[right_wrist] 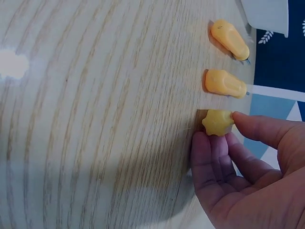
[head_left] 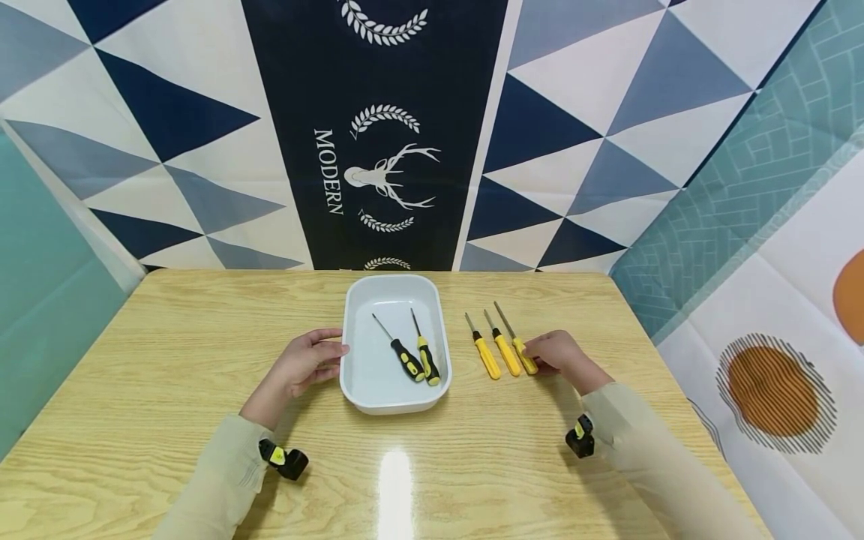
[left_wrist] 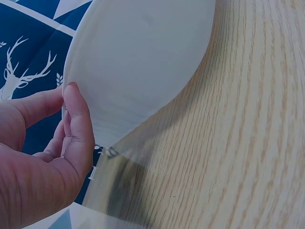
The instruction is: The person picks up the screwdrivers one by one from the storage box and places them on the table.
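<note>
A white rectangular basin (head_left: 364, 397) stands on the table, and my left hand (head_left: 307, 364) grips its left rim. In the left wrist view the fingers (left_wrist: 76, 109) lie against the basin's wall (left_wrist: 143, 62). Two black-and-yellow screwdrivers, one (head_left: 407, 361) beside the other (head_left: 427, 362), lie inside it. Right of the basin are three yellow-handled screwdrivers, tips pointing away. My right hand (head_left: 556, 352) pinches the handle of the rightmost screwdriver (head_left: 520, 346), thumb on one side and fingers on the other. The middle screwdriver (head_left: 506, 355) and the left screwdriver (head_left: 486, 356) lie untouched beside it.
The wood-grain table (head_left: 324, 480) meets a patterned cloth backdrop (head_left: 391, 172) at its far edge. Another cloth with orange circles (head_left: 772, 390) hangs at the right. Small black wrist cameras sit on the left sleeve (head_left: 223, 472) and right sleeve (head_left: 648, 450).
</note>
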`<action>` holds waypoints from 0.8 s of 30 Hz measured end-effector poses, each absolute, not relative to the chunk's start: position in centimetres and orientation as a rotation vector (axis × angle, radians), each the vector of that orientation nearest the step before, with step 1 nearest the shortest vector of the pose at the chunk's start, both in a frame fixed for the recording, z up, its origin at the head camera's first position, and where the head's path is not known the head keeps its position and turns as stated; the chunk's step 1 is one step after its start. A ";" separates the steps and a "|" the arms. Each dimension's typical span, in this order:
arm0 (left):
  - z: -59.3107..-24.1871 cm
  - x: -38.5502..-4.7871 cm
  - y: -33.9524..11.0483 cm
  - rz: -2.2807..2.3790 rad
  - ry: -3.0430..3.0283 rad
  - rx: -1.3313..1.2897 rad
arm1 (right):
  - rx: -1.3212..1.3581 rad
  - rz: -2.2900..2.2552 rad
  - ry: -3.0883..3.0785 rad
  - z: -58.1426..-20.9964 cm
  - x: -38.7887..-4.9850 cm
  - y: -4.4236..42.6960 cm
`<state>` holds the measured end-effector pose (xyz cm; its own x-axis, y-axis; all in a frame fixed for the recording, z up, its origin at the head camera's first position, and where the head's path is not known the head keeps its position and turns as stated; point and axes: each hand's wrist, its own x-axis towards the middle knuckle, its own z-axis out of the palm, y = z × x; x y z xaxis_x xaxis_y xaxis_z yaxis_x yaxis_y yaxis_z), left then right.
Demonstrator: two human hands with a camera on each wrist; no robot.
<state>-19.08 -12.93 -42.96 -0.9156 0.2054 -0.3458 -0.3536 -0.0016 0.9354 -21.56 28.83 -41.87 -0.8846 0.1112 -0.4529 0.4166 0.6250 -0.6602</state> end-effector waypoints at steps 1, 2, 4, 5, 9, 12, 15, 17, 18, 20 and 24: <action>-43.0 -19.1 -12.9 1.975 1.899 -0.153 | 0.424 -1.132 2.485 -41.9 -21.5 28.8; -43.0 -19.1 -12.9 1.975 1.902 -0.153 | 0.427 -1.122 2.492 -41.9 -21.6 28.7; -43.1 -19.1 -12.9 1.976 1.903 -0.157 | 0.430 -1.100 2.509 -41.9 -21.6 28.7; -43.2 -19.1 -12.9 1.979 1.902 -0.162 | 0.425 -1.090 2.518 -41.9 -21.6 28.7; -43.3 -19.2 -12.9 1.988 1.895 -0.176 | 0.407 -1.060 2.551 -42.1 -21.6 28.6; -43.3 -19.2 -12.9 1.988 1.897 -0.175 | 0.409 -1.051 2.556 -42.0 -21.5 28.6; -43.2 -19.2 -12.9 1.980 1.903 -0.175 | 0.417 -1.058 2.549 -41.8 -21.4 28.6; -43.1 -19.2 -12.9 1.978 1.904 -0.176 | 0.425 -1.073 2.541 -41.8 -21.3 28.5; -43.1 -19.2 -12.9 1.977 1.905 -0.177 | 0.419 -1.077 2.541 -41.7 -21.3 28.5; -43.1 -19.1 -12.9 1.977 1.902 -0.171 | 0.428 -1.085 2.536 -41.7 -21.2 28.5; -43.0 -19.0 -12.9 1.986 1.888 -0.163 | 0.438 -1.084 2.533 -41.6 -21.0 28.5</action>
